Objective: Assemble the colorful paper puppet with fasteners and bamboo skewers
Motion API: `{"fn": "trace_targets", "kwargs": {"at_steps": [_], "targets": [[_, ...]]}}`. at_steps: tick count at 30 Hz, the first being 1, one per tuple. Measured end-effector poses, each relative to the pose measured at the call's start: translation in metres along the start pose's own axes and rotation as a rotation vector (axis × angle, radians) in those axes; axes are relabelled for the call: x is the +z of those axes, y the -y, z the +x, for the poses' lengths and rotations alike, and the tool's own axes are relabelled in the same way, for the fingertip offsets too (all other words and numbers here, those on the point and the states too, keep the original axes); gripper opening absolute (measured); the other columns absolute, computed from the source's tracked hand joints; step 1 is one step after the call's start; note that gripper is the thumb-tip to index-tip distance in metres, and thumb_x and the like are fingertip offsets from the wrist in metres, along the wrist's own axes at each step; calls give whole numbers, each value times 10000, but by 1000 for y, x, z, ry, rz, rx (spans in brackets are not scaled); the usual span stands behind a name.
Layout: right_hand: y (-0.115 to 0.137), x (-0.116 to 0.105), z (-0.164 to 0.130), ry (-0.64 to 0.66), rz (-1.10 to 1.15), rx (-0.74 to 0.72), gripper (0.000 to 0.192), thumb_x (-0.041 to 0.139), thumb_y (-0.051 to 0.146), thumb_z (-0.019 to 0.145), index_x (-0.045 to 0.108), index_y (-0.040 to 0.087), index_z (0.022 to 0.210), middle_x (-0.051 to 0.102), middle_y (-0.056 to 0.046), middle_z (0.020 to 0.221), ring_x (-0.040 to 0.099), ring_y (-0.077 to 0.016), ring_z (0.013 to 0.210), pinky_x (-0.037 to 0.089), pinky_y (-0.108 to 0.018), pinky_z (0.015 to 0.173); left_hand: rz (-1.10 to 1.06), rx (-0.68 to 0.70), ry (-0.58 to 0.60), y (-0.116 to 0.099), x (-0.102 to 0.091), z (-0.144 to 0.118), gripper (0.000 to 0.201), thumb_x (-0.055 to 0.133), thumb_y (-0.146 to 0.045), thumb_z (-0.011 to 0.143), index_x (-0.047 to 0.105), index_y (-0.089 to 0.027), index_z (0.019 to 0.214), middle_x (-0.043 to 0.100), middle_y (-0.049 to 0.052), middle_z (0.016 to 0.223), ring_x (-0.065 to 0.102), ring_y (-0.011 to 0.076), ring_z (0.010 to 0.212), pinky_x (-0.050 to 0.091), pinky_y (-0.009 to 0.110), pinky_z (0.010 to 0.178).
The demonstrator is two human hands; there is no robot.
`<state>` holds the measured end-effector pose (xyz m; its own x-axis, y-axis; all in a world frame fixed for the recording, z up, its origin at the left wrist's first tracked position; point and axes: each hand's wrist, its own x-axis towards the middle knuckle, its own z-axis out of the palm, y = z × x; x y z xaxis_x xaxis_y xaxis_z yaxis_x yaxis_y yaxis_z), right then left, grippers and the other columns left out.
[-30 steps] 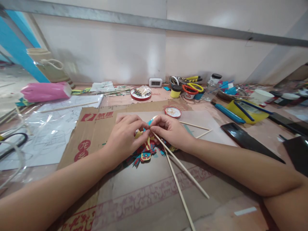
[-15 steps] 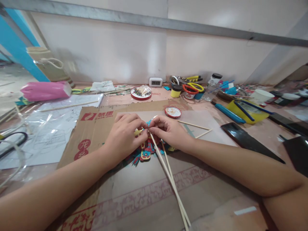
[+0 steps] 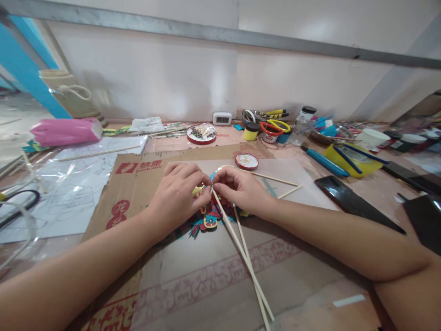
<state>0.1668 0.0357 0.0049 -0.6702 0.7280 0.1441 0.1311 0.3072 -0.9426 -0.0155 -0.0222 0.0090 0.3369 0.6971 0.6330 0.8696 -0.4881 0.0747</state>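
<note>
A small colourful paper puppet (image 3: 208,218) in red, teal and yellow lies on a flattened cardboard sheet (image 3: 138,179). My left hand (image 3: 177,195) and my right hand (image 3: 239,188) meet over its upper part, fingertips pinched together on it. Two thin wooden sticks (image 3: 243,257) run from the pinch point toward me across the cardboard, crossing low down. Most of the puppet is hidden under my hands.
A small red tin (image 3: 247,161) and two more loose sticks (image 3: 275,180) lie just beyond my right hand. Scissors (image 3: 275,125), jars, a yellow tub (image 3: 347,158) and a black phone (image 3: 347,200) crowd the right. Drawings in plastic (image 3: 69,188) and a pink roll (image 3: 65,131) lie left.
The two sticks swung from a splayed spread to nearly together, their near ends shifting left. Both hands stayed pinched on the puppet, moving only slightly.
</note>
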Motion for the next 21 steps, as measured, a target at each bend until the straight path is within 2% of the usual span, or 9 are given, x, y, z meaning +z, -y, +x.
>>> {"fn": "trace_targets", "kwargs": {"at_steps": [7,14,21], "targets": [[0,-1,-1,4,-62,-21,56,585,216,841,550,185,871,579,37,701,566,-94,608,463,-217,566,-19,7,18,0,1,-2,114,548,-234,893,621,-193,815,612,12,817,579,192,817,388,366,833],[2,-2,1,-7,176,80,107,604,261,849,531,186,867,543,70,642,539,-74,515,442,-193,492,-121,-33,48,2,-1,-1,102,579,-259,905,651,-194,873,623,14,854,588,175,826,381,362,829],[3,-3,2,0,178,93,108,593,270,855,524,189,871,543,68,651,541,-77,521,449,-197,500,-139,-45,50,3,0,0,111,585,-275,915,649,-200,864,621,6,842,584,168,820,373,357,822]]}}
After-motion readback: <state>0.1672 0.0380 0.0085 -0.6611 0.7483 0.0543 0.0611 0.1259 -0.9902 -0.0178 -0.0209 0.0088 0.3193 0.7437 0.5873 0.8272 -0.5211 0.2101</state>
